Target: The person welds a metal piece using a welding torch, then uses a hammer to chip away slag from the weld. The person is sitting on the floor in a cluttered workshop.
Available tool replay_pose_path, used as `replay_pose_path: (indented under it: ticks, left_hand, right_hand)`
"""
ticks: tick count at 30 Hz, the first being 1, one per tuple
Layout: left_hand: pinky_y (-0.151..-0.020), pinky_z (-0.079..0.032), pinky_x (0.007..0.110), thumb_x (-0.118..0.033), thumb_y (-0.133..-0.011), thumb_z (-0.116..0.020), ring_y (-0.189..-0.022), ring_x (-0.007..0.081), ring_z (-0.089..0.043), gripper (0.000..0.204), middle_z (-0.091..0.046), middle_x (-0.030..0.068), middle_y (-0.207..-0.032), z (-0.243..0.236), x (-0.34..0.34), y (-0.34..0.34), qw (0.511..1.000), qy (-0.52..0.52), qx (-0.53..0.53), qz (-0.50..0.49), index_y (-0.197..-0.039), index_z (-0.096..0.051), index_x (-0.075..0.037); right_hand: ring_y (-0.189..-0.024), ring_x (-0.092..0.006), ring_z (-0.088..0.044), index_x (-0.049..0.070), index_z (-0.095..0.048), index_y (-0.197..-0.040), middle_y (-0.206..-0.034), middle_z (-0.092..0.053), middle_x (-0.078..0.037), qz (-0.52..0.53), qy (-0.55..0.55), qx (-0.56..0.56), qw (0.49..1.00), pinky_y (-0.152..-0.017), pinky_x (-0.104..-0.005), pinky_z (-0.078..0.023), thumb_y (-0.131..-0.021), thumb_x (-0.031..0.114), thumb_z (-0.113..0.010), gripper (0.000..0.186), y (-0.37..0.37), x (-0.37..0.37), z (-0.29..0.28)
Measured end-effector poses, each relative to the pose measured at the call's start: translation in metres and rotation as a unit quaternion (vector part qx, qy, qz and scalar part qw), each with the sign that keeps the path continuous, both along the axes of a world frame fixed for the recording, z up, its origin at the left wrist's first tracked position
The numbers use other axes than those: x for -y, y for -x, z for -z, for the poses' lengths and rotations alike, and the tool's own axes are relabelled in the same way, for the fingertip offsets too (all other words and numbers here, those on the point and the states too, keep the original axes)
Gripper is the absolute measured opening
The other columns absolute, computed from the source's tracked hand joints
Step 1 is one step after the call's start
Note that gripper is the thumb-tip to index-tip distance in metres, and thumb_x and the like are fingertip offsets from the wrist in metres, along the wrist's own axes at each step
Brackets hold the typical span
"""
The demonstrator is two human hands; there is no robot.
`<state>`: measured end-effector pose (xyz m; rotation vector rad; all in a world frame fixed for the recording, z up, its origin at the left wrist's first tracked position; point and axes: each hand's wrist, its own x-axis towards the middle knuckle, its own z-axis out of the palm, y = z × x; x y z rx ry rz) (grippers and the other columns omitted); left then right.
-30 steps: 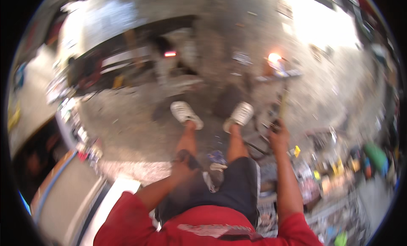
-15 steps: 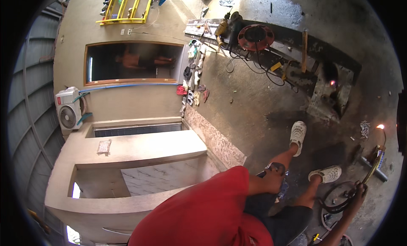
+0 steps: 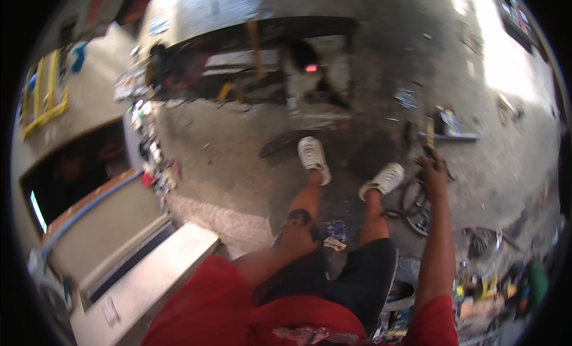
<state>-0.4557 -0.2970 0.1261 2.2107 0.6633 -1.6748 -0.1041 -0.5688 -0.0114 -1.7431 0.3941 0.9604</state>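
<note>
My right hand (image 3: 433,167) is closed round a brass-coloured gas torch (image 3: 429,131), held out over the floor at the right. No flame shows at its tip in this blurred view. A dark hose and a wheel-like ring (image 3: 415,206) lie below that hand. My left hand (image 3: 296,234) is near my left knee, its fingers curled against a dark object (image 3: 302,216) whose kind is too blurred to make out. Ahead, a small piece glows red (image 3: 311,68) on a pale metal plate (image 3: 319,110) set in a dark frame.
A boxy item and a metal bar (image 3: 456,136) lie right of the torch. Crumpled foil (image 3: 405,98) is on the floor. Shoes (image 3: 156,152) line the wall at left. Mixed tools and parts (image 3: 488,292) crowd the lower right. My white clogs (image 3: 384,180) stand before the plate.
My view has swung to the right, so the wall and window slid left. The flame seen at the torch tip before no longer shows. My right hand still holds the torch.
</note>
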Motion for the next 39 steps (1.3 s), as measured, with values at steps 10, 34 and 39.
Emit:
replay_pose_path:
  ticks: [10,34,39]
  left_hand:
    - [-0.119,-0.046,0.060,-0.060,-0.085,-0.080,-0.148,0.0571,-0.039,0.090,-0.039,0.0274,-0.167,0.006,-0.015,-0.004,0.999,0.028,-0.020,-0.022,-0.158,-0.054,-0.016]
    - [-0.120,-0.043,0.060,-0.048,-0.083,-0.087,-0.150,0.0528,-0.037,0.087,-0.038,0.0319,-0.163,0.013,-0.027,-0.022,0.997,0.005,0.004,0.080,-0.155,-0.055,-0.012]
    - [-0.119,-0.042,0.061,-0.047,-0.085,-0.085,-0.145,0.0541,-0.044,0.086,-0.041,0.0324,-0.162,0.024,-0.024,-0.012,0.990,0.016,0.006,0.139,-0.156,-0.054,-0.011]
  right_hand:
    - [-0.075,-0.0188,-0.067,0.002,-0.040,-0.162,-0.108,-0.070,-0.012,0.149,0.046,-0.020,0.988,-0.058,-0.0344,-0.054,-0.085,0.012,-0.089,0.093,-0.026,-0.033,0.119]
    - [-0.129,-0.0451,-0.063,-0.002,-0.054,-0.140,-0.136,-0.064,-0.030,0.009,0.388,-0.026,0.921,-0.110,-0.0523,-0.051,-0.095,0.023,-0.066,0.053,0.053,0.038,0.226]
    - [-0.139,-0.0356,-0.057,0.008,-0.073,-0.132,-0.134,-0.072,-0.017,-0.014,0.337,-0.173,0.925,-0.107,-0.0614,-0.049,-0.105,0.022,-0.055,0.036,0.118,-0.022,0.206]
